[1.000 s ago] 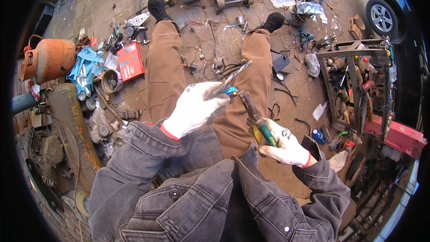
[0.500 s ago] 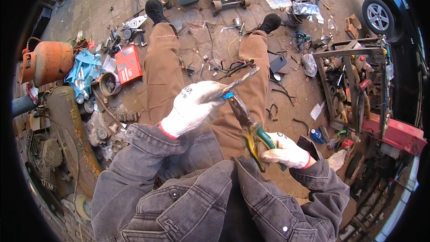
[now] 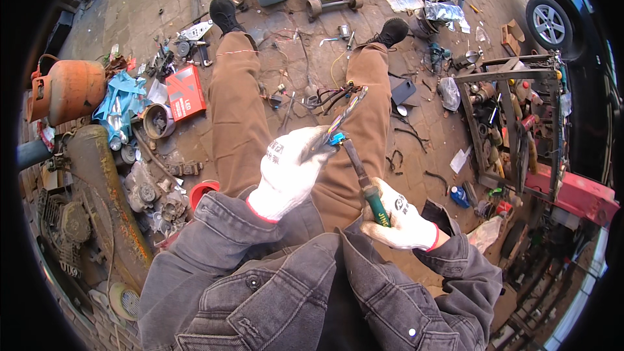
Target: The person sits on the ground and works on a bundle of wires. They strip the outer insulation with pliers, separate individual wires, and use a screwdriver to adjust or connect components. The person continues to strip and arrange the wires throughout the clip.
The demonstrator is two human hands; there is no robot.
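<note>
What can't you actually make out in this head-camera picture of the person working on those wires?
- The pliers: the tip is hidden behind the left hand, so what it bites is unclear.
- The blue connector on the wire bundle: too small to tell its shape.
- The right hand: its fingers wrap the green handle, hiding the second handle.
- The dark car: cut off by the picture's rim.

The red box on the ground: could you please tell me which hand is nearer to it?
Left. The left hand is just right of the red box; the right hand lies farther right.
</note>
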